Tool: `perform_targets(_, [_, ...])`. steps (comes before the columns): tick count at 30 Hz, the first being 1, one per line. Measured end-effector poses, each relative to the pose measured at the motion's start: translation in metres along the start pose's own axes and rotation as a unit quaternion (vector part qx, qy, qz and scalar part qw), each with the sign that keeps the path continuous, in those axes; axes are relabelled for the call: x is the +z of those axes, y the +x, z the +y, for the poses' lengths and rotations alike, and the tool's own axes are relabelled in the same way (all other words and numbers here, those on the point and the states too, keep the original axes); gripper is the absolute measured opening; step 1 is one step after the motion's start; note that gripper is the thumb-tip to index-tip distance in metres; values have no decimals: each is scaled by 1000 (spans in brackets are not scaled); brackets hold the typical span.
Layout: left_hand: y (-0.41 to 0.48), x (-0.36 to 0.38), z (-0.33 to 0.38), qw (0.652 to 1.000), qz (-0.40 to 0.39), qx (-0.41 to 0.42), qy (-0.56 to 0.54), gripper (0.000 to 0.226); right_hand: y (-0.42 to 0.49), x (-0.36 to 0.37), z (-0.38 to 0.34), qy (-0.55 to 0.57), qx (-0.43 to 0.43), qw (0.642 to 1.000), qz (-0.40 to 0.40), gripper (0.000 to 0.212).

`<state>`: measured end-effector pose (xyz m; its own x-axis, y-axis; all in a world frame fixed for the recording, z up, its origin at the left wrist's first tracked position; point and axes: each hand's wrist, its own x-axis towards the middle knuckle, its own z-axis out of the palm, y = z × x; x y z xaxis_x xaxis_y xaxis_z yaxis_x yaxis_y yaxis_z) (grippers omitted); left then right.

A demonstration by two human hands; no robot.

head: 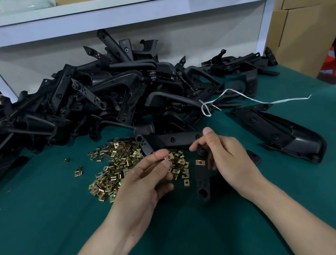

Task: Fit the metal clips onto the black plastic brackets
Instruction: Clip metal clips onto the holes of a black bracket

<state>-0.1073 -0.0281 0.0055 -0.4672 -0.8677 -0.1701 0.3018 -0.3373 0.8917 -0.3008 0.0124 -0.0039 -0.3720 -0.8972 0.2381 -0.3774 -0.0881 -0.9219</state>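
Observation:
My left hand [147, 178] pinches one brass-coloured metal clip [168, 157] between thumb and fingertips, just above the heap of loose clips [123, 166] on the green table. My right hand [227, 158] grips a long black plastic bracket [202, 178] near its upper end and holds it roughly upright. One clip [200, 162] sits fitted on that bracket below my fingers. The pinched clip is a short way left of the bracket and apart from it.
A big pile of black brackets [101, 97] fills the back of the green table [47, 214]. Another bracket [174, 139] lies just behind my hands. A larger black part [289, 136] lies at the right, under a white string [264, 100]. A white shelf [129, 12] overhangs the back.

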Motion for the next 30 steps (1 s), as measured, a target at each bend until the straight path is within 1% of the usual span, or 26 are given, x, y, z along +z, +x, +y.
perform_targets(13, [0, -1, 0, 1000, -4, -4, 5, 26, 0, 0, 0, 3, -7, 1000, 3, 54])
perform_targets(25, [-1, -1, -4, 997, -42, 12, 71, 31, 1, 0, 0, 16, -12, 1000, 1, 52])
perform_targets(27, [-2, -2, -5, 993, -59, 26, 102, 27, 0, 0, 1, 13, -11, 1000, 0, 53])
perform_targets(29, [-4, -2, -6, 980, -94, 53, 170, 18, 0, 0, 1, 9, -10, 1000, 0, 54])
perform_targets(30, [-5, -2, -6, 971, -111, 69, 202, 17, 0, 0, 1, 6, -11, 1000, 2, 54])
